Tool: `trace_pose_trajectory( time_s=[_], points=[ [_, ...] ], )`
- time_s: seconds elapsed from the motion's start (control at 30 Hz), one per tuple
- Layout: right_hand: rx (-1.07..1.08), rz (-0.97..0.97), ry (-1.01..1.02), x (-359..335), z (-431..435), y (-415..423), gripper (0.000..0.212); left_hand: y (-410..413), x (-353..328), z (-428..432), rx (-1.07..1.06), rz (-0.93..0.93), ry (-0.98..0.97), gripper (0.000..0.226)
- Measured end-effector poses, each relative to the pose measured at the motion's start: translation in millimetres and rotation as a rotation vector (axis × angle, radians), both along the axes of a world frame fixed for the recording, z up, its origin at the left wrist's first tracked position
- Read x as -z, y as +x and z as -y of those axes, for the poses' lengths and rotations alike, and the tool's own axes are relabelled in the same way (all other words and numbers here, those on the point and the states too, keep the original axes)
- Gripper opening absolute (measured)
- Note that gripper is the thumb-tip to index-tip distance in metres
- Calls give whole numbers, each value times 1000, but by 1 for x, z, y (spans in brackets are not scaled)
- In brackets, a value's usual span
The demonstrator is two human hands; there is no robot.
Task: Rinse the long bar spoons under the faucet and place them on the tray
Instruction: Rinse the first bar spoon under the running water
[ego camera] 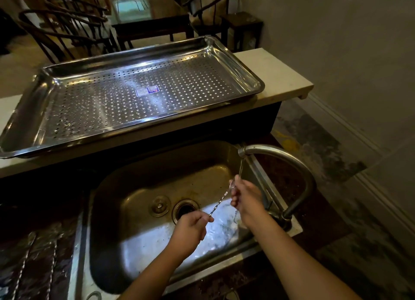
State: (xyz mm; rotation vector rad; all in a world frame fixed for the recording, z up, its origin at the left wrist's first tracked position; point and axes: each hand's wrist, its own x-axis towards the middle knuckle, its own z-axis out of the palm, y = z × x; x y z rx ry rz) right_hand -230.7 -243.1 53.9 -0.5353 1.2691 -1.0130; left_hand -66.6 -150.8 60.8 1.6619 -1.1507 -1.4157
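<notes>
A long twisted bar spoon point(221, 201) slants across the steel sink point(125, 212), its upper end under the thin water stream from the curved faucet point(289, 162). My left hand point(190, 229) pinches the spoon's lower end. My right hand point(246, 198) grips its upper end just below the spout. A perforated steel tray point(238, 61) with a blue sticker lies on the pale raised counter behind the sink, with nothing on it. Two more bar spoons point(24, 263) lie on the dark counter at the lower left.
The sink has a drain hole point(186, 210) and a stopper point(159, 206) beside it. Dark chairs point(67, 28) and a table point(152, 23) stand beyond the counter. A grey wall and a stained floor point(314, 147) lie to the right.
</notes>
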Motion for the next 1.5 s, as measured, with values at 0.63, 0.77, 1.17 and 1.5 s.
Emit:
trace_pose_trajectory(
  time_s=[0.63, 0.77, 1.17, 1.5],
  points=[
    [-119, -6, -106, -3, -9, -3, 9, 2, 12, 0, -4, 89, -45, 27],
    [-64, -44, -119, -5, -4, -9, 13, -1, 9, 1, -2, 91, -43, 27],
    [-133, 31, -145, -11, -8, -11, 13, -8, 2, 6, -24, -24, 31, 29],
    [-169, -31, -127, -11, -6, -8, 19, -10, 1, 11, -40, -88, 104, 30]
  ],
)
